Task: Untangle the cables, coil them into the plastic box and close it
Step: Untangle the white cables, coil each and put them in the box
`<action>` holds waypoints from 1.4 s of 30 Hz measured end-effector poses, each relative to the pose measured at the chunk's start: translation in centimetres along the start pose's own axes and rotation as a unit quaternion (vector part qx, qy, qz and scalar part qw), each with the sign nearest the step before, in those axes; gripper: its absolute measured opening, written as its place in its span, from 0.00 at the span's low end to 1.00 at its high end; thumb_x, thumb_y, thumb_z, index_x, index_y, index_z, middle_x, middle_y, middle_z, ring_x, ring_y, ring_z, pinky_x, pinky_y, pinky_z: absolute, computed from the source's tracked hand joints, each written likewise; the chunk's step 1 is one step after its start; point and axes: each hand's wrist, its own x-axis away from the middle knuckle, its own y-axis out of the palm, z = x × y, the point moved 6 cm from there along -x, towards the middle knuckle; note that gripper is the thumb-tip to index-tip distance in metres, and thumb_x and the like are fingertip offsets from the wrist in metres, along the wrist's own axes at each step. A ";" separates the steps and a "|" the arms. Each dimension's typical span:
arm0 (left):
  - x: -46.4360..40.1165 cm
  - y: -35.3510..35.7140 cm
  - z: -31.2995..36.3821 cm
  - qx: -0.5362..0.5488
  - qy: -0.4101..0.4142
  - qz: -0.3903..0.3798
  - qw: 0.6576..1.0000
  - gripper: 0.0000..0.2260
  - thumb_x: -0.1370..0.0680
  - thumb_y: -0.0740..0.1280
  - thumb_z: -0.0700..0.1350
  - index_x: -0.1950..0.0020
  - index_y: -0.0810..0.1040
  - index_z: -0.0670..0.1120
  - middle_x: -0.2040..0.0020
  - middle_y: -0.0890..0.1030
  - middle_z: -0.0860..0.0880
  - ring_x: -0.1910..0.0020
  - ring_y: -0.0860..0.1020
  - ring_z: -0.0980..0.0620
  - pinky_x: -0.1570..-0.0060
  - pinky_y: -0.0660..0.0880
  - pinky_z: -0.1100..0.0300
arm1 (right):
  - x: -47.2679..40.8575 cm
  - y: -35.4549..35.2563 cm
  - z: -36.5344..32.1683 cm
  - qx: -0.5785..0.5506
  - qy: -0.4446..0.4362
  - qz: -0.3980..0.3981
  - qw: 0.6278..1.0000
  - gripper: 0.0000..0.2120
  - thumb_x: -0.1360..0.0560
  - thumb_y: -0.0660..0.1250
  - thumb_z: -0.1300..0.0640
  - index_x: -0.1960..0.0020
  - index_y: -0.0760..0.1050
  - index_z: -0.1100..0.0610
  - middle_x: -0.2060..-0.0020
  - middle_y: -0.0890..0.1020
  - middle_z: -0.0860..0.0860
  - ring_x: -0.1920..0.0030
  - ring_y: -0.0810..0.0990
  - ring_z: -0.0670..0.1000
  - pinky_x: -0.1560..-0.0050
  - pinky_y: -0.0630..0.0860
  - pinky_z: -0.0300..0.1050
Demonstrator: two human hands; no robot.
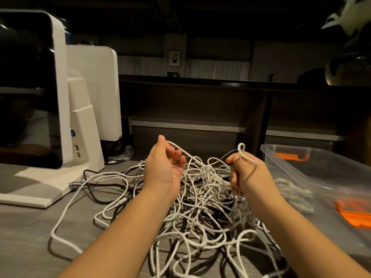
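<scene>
A big tangle of white and black cables (202,213) lies on the grey table in front of me. My left hand (163,167) is raised above the pile, fingers curled round a white cable that runs from it down into the tangle. My right hand (247,173) is raised beside it and pinches a small loop of white cable (242,150) that sticks up over the fingers. A clear plastic box (321,171) with orange latches stands at the right, with a white cable lying inside it.
A white screen on a stand (40,97) stands at the left, with a second white screen (96,91) behind it. One black cable and a metal plug (75,184) lie by the stand's foot. A dark counter runs across the back.
</scene>
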 end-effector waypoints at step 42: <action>1.6 2.2 0.5 0.059 -0.075 -0.152 0.984 0.17 0.16 0.56 0.56 0.52 0.77 0.47 0.69 0.66 0.52 0.77 0.57 0.58 0.79 0.54 0.67 | 4.5 5.5 -1.7 0.373 -0.284 -0.178 0.865 0.26 0.27 0.69 0.39 0.33 0.62 0.39 0.47 0.69 0.33 0.51 0.70 0.33 0.54 0.70 0.33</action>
